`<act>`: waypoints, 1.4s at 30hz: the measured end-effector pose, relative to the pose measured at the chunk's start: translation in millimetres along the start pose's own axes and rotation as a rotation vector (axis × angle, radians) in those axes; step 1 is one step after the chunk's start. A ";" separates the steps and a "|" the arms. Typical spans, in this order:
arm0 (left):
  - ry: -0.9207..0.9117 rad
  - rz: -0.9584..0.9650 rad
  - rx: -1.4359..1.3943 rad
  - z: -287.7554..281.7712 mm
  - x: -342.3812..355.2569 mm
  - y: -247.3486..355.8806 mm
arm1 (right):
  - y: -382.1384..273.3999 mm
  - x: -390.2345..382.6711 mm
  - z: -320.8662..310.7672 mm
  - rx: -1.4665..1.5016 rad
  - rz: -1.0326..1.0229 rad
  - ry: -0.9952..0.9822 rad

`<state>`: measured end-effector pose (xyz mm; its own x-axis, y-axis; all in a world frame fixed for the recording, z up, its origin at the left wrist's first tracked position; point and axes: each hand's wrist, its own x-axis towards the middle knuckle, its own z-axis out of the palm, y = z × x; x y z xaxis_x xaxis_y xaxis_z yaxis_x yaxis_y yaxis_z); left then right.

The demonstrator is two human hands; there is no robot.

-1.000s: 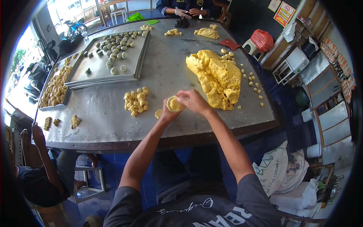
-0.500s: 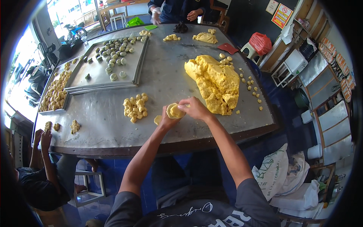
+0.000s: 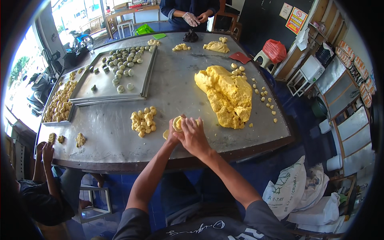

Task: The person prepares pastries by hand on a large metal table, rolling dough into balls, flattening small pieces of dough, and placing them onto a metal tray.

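Note:
A flattened round of pale yellow dough (image 3: 177,123) is cupped in my left hand (image 3: 172,135) above the near part of the table. My right hand (image 3: 195,138) lies over it, fingers bent around its right side and hiding part of it. Beside my left hand, a small flat piece of dough (image 3: 165,134) rests on the metal tabletop. To the left sits a cluster of small dough balls (image 3: 143,121). A large mass of yellow dough (image 3: 225,96) stands to the right, with several little dough pieces (image 3: 264,93) along its right side.
Stacked metal trays (image 3: 110,86) at the left hold greenish balls; another tray (image 3: 60,100) holds yellowish ones. A person (image 3: 190,14) with one gloved hand stands across the table. Another person's hands (image 3: 46,151) touch the left edge. A red scraper (image 3: 241,57) lies far right.
My right hand has turned from pinching the dough round at its edge to lying over it. The view has tilted slightly up. Across the table, the person's hands have come together.

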<state>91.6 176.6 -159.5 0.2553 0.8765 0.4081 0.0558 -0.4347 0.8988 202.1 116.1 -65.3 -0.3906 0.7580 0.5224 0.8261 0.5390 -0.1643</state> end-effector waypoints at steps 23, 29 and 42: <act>0.132 -0.399 -1.047 -7.1 1.4 50.1 | -6.8 -11.1 26.5 0.111 0.065 -0.034; 0.169 0.012 0.064 -5.7 5.2 26.0 | 36.6 16.3 -27.6 1.021 0.365 -0.294; -0.042 -0.174 0.109 -3.8 1.6 54.3 | 65.5 38.9 -9.3 0.608 -0.013 -0.568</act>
<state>91.4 155.2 -109.4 0.2730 0.9318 0.2393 0.2057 -0.2995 0.9316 244.7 177.5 -48.0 -0.6790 0.7323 0.0522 0.5204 0.5303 -0.6693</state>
